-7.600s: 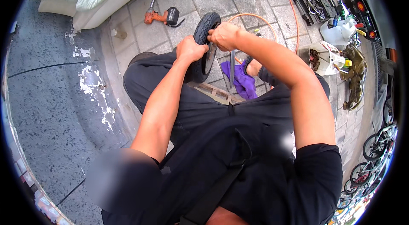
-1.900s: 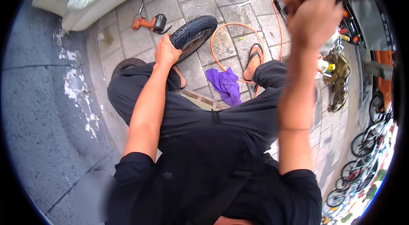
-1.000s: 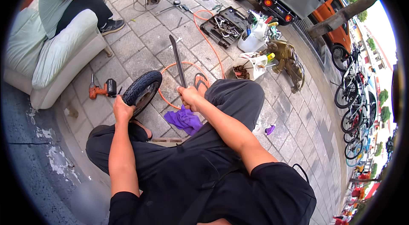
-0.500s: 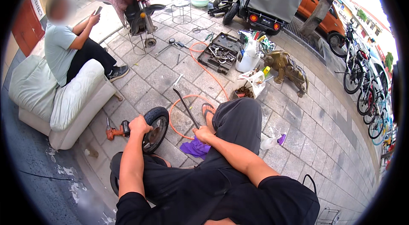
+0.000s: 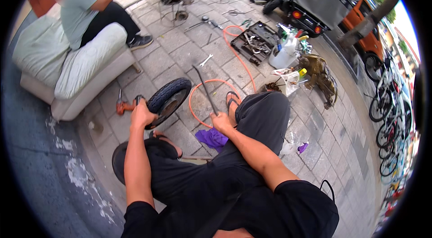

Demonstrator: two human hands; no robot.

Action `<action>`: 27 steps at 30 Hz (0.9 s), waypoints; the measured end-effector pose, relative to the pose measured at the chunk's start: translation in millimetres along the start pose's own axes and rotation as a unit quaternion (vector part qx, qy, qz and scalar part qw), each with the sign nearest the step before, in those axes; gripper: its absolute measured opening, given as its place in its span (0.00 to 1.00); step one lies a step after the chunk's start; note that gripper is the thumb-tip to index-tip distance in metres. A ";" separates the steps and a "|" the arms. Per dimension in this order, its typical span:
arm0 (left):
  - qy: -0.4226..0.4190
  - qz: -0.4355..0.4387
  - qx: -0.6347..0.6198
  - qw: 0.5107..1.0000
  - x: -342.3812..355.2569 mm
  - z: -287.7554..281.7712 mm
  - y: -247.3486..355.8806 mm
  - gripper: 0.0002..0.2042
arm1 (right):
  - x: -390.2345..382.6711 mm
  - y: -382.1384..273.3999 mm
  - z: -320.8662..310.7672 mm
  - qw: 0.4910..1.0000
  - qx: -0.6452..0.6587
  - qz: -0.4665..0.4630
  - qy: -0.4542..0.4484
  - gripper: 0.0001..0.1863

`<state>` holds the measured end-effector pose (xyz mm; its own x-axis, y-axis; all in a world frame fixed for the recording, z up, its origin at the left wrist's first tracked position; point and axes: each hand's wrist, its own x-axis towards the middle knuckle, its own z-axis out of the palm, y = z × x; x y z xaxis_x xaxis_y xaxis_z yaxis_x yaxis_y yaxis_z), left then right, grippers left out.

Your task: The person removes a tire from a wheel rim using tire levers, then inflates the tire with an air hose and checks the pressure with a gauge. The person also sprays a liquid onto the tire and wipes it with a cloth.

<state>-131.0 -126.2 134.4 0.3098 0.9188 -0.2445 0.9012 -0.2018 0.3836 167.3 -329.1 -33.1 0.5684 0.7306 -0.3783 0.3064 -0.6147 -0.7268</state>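
Note:
My left hand (image 5: 143, 115) is closed on the near edge of a small wheel with a black tyre (image 5: 167, 93), which leans at a slant over the paving in front of me. In my right hand (image 5: 221, 122), by my right knee, is a long dark pry bar (image 5: 206, 88). Its bent tip points up and away, apart from the tyre. An orange-and-black cordless drill (image 5: 122, 106) lies just left of my left hand, partly hidden by it. Below the right hand, a purple cloth (image 5: 210, 139) is on the ground.
An orange hose (image 5: 245, 64) loops past a wrench (image 5: 206, 60) and an open toolbox (image 5: 236, 45). White containers (image 5: 281, 57) and a bronze-coloured figure (image 5: 321, 73) stand right of it. At left a person with a phone sits on a sofa (image 5: 90, 60). A grey three-wheeler (image 5: 310, 1) is parked behind.
The wheel has gone from nearly upright to a stronger slant, its far side swung up and right, with my left hand still on it. The pry bar stays in my right hand. My view has shifted.

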 end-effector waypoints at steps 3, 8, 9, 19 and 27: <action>0.081 0.073 -0.065 0.992 -8.7 40.6 -21.4 0.31 | -29.9 -39.3 -4.6 1.000 0.003 -0.011 -0.008 0.28; 0.079 0.051 -0.081 0.992 10.3 75.5 -45.0 0.26 | -23.6 -109.3 -36.3 0.998 -0.054 -0.024 -0.023 0.31; 0.076 0.053 -0.078 0.993 14.2 82.2 -42.1 0.26 | -6.1 -113.9 -44.3 0.997 -0.070 -0.035 -0.018 0.32; 0.117 0.035 -0.072 0.990 16.8 106.1 -72.4 0.26 | -60.9 -314.3 -111.8 0.761 0.443 -0.474 -0.010 0.24; 0.078 0.001 -0.087 0.993 12.2 120.8 -94.8 0.29 | -22.7 -172.2 -26.9 0.996 0.040 -0.015 -0.081 0.24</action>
<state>-176.0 -136.8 -12.5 0.2481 0.9628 -0.1073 0.8305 -0.1544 0.5352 122.1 -247.8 116.1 0.4271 0.7905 -0.4391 0.2565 -0.5715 -0.7795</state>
